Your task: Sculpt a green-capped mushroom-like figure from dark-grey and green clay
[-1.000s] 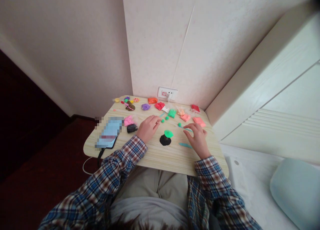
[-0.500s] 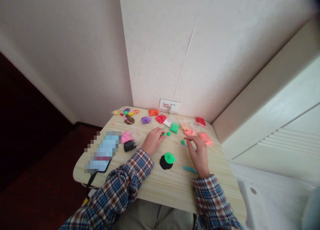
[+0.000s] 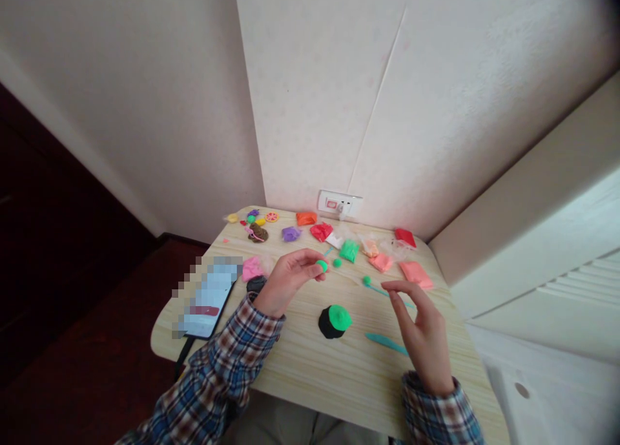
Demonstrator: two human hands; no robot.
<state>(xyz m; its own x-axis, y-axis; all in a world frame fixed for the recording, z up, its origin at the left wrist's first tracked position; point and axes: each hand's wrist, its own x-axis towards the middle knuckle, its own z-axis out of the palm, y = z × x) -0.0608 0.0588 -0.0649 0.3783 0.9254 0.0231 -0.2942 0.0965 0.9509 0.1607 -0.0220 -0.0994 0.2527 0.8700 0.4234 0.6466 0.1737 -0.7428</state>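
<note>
My left hand [image 3: 293,278] pinches a small green clay ball [image 3: 322,265] between thumb and fingertips, raised over the table. My right hand [image 3: 420,329] hovers on the right, holding nothing I can see, a small gap between thumb and index finger. Beneath its fingertips lies a thin blue modelling tool [image 3: 380,290], with a green ball [image 3: 367,281] at its left end. Another green ball [image 3: 337,263] rests just right of my left hand. Between the hands, a green clay disc [image 3: 340,317] leans on a black clay piece [image 3: 328,327]. A flat blue clay knife [image 3: 386,343] lies nearby.
Bags of coloured clay, including green [image 3: 349,250], orange [image 3: 307,219] and purple [image 3: 291,234], line the table's back. A phone [image 3: 208,303] with a cable lies left. Small clay pieces and a brown clay lump [image 3: 258,232] sit back left. A wall socket [image 3: 340,203] is behind.
My left hand has picked up a green ball from the table and lifted it. My right hand has drawn back rightward from the ball by the thin tool. The camera view has shifted.
</note>
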